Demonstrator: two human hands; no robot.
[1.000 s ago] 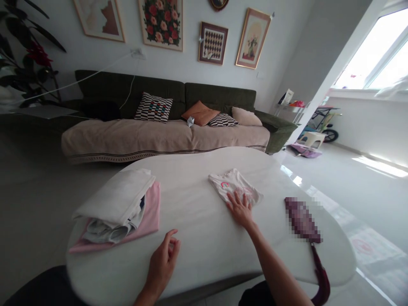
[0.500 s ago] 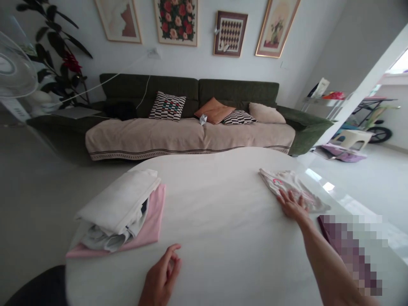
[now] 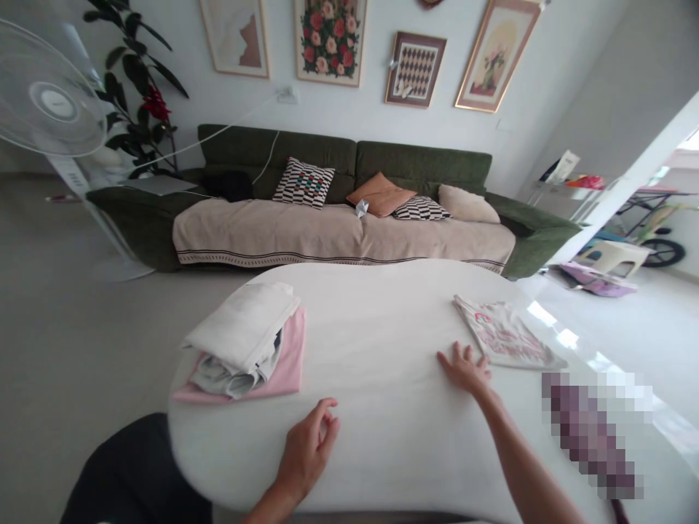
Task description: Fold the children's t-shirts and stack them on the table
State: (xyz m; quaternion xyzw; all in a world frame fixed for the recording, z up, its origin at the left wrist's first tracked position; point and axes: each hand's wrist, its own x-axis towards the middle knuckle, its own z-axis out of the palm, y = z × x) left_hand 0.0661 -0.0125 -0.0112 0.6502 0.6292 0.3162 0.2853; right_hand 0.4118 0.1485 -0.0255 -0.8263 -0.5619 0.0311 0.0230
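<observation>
My right hand [image 3: 464, 367] lies palm down on the white table with its fingers spread, holding nothing. Just beyond it, to the right, is a folded white garment [image 3: 507, 335] with pink-red printing; a small gap separates the two. My left hand [image 3: 309, 447] rests near the table's front edge, loosely curled, with thumb and forefinger apart and nothing seen between them. Farther left sits a stack of folded clothes: a white folded cloth [image 3: 243, 324] on top, a crumpled pale garment [image 3: 234, 378] under it, and a pink cloth [image 3: 295, 356] at the bottom.
The white table [image 3: 376, 320] has rounded corners. A pixelated purplish item [image 3: 590, 433] lies at its right side. Behind stands a green sofa [image 3: 306, 142] with a beige cover and cushions. A standing fan [image 3: 57, 102] is at left, and a dark-clothed leg [image 3: 142, 473] shows front left.
My right hand has left the printed white garment and moved left onto bare tabletop. The garment looks flatter. The view has shifted left; my left hand keeps much the same pose.
</observation>
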